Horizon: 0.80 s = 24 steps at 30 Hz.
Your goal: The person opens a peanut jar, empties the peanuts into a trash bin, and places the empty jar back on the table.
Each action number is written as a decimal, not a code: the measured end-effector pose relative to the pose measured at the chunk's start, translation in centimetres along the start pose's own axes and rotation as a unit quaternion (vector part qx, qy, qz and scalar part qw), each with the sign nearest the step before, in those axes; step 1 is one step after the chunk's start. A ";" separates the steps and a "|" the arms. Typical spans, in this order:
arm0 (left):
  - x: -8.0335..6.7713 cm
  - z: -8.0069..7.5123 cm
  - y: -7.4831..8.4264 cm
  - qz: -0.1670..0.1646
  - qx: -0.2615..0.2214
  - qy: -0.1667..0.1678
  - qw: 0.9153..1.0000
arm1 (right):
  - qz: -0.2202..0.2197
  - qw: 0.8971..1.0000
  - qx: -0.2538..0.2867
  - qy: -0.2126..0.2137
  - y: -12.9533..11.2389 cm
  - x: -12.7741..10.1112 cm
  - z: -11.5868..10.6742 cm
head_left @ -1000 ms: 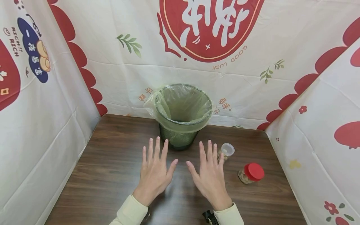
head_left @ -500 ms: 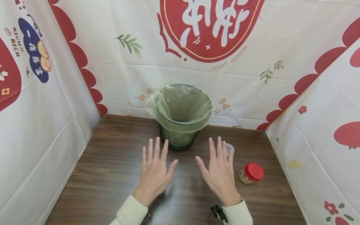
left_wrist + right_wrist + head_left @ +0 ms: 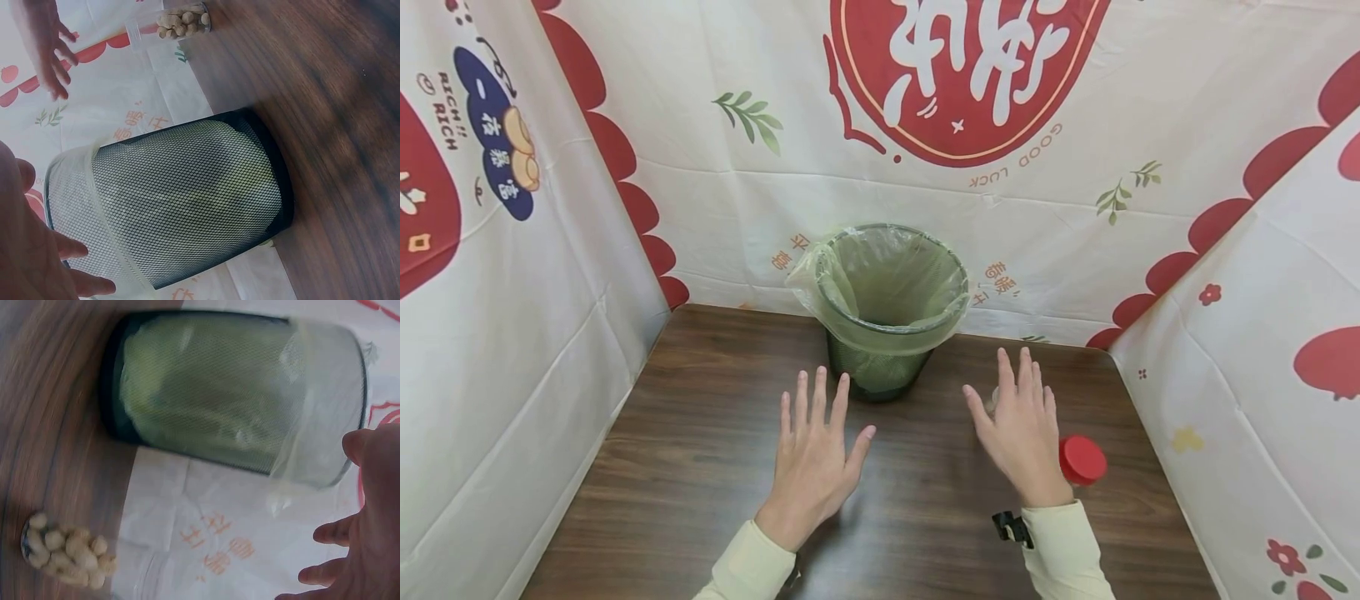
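My left hand [image 3: 812,467] hovers over the table in front of the wire mesh wastebasket [image 3: 880,367], fingers straight and spread, holding nothing. Above the right part of the table, my right hand [image 3: 1022,433] is also spread and empty. It covers most of a clear jar in the head view. In the right wrist view that jar [image 3: 69,553] shows peanuts in the shell inside, below the fingers [image 3: 334,531]. The left wrist view shows the same jar [image 3: 184,24] upright beside the wastebasket. A red-lidded jar [image 3: 1082,460] is partly hidden behind the right wrist.
A pale yellow-green plastic liner [image 3: 925,337] folds over the wastebasket's rim. White printed cloth [image 3: 760,217] hangs behind the brown wooden table [image 3: 700,433] and along both sides.
My right hand has moved right and slightly away from me, from beside the clear jar to over it, and now overlaps the red-lidded jar. The left hand stays put.
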<state>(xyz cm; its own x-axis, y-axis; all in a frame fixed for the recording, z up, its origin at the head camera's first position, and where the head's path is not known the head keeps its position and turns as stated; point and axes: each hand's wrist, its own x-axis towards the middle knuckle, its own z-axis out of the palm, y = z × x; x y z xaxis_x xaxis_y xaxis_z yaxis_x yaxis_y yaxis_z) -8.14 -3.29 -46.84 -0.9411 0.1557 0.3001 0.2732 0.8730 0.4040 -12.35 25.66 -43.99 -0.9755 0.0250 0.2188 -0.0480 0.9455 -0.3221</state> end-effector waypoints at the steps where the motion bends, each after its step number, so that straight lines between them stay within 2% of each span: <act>1: 0.0 0.0 0.0 -0.001 -0.001 -0.001 1.000 | 0.001 1.000 -0.002 0.001 0.4 0.3 0.1; 5: 0.0 0.0 0.0 -0.003 -0.005 -0.003 1.000 | 0.004 1.000 -0.009 0.004 1.8 1.1 0.9; 11: 0.0 0.0 0.0 -0.007 -0.012 -0.010 1.000 | 0.012 1.000 -0.023 -0.015 3.3 1.7 2.5; 24: 0.0 -0.1 -0.1 -0.012 -0.006 -0.018 1.000 | -0.009 0.999 -0.046 -0.009 5.2 1.4 4.2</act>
<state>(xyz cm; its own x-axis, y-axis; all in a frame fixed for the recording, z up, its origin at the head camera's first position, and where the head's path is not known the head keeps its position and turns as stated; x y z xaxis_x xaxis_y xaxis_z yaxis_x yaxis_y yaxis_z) -8.13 -3.42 -46.80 -0.9540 0.1518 0.2587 0.2528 0.8711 0.4210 -14.84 29.26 -49.29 -0.9784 0.0030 0.2067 -0.0461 0.9716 -0.2321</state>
